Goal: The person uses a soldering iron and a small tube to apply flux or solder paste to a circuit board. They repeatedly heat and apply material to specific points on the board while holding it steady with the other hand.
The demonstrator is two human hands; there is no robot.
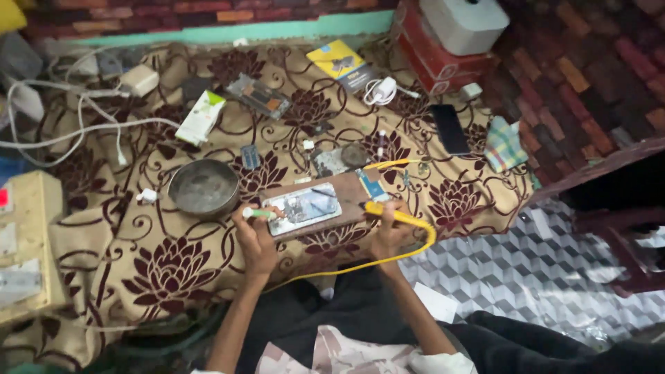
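An opened phone (305, 206) lies on a brown wooden board (350, 187) on the flower-patterned cloth. My left hand (255, 232) is closed on a small green-and-white tool (258, 213), its tip at the phone's left end. In my right hand (388, 232) is a yellow soldering iron (395, 216), gripped by the handle, with its tip by the phone's right end. Its yellow cord (360, 263) loops back toward my lap.
A round metal bowl (204, 187) sits left of the board. Behind it lie a white-green box (201, 116), a circuit board (258, 95), a yellow packet (337, 61), a white charger (382, 90), a black phone (450, 129), a checked cloth (504, 145) and white cables (83, 125). A beige box (28, 242) stands at left.
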